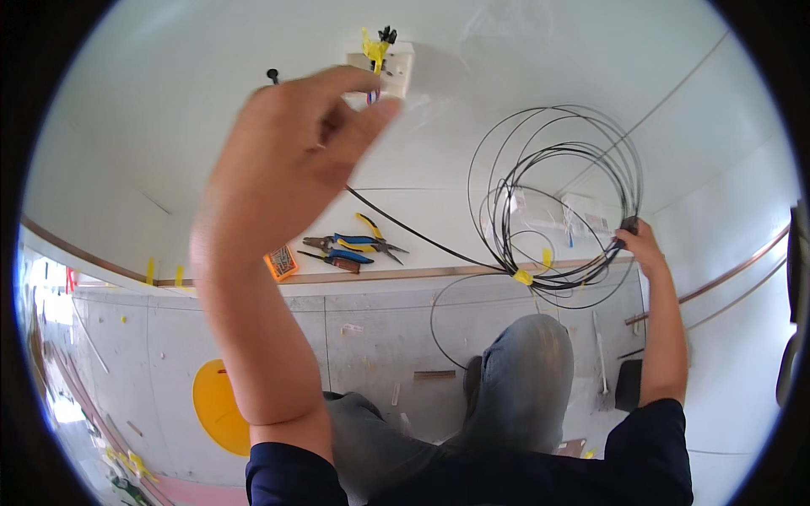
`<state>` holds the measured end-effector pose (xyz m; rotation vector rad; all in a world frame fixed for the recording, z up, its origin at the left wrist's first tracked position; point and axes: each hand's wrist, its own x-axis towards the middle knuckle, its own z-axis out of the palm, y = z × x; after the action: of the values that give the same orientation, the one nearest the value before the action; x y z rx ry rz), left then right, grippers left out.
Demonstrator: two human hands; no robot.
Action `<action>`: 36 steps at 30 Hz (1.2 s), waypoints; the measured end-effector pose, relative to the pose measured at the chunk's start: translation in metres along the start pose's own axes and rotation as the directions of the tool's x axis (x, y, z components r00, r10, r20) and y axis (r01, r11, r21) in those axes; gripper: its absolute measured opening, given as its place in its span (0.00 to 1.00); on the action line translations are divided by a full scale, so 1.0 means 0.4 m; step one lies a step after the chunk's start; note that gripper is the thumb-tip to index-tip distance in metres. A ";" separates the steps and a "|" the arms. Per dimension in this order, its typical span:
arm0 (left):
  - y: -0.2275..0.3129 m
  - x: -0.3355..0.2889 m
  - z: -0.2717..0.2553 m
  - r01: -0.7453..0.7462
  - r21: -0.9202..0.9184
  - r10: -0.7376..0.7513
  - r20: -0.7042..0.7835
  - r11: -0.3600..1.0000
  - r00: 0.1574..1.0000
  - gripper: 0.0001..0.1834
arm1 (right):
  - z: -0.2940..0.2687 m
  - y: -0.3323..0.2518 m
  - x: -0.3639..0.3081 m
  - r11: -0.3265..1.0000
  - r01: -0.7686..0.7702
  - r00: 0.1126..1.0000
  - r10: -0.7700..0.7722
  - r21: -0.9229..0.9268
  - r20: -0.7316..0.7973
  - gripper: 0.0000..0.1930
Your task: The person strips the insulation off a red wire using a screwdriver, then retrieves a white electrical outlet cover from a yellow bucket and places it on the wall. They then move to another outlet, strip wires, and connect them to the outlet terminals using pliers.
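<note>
My left hand (291, 156) is raised in front of the wall, its fingers curled. Thumb and forefinger are bent toward each other beside thin coloured wires at a white wall box (403, 72). Yellow tape (372, 49) and black tips top those wires. A black cable (422, 237) runs from the coil up behind my left hand; the hold itself is hidden. At the right, my right hand (645, 247) is closed on the side of a large loose coil of black cable (506, 215). Yellow tape (523, 277) binds the coil's lower part.
Pliers with yellow and blue handles (363, 244) and other hand tools lie on the ledge, next to an orange box (281, 263). Clear plastic packets (591, 218) lie behind the coil. A yellow round object (221, 409) is on the floor at left; my knee (527, 371) is below the ledge.
</note>
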<state>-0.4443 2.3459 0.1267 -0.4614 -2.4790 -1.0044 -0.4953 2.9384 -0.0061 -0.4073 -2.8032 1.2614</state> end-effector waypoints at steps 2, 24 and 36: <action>-0.020 0.002 -0.003 0.052 -0.017 -0.052 -0.018 0.999 0.998 0.17 | 0.066 0.099 0.018 0.988 -0.143 0.990 0.142 0.063 0.021 0.12; -0.128 0.021 0.009 0.241 -0.041 -0.239 0.051 0.970 0.970 0.20 | 0.352 0.334 0.022 0.930 -0.233 0.939 0.138 -0.286 -0.315 0.43; -0.256 0.051 0.144 0.239 -0.251 -0.262 -0.059 0.938 0.963 0.16 | 0.573 -0.704 -0.124 0.669 0.714 0.676 -0.735 0.203 0.043 0.10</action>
<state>-0.5227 2.3202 0.0408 -0.1660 -2.3836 -1.4071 -0.5424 2.5800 0.0527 0.7705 -2.4398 1.2955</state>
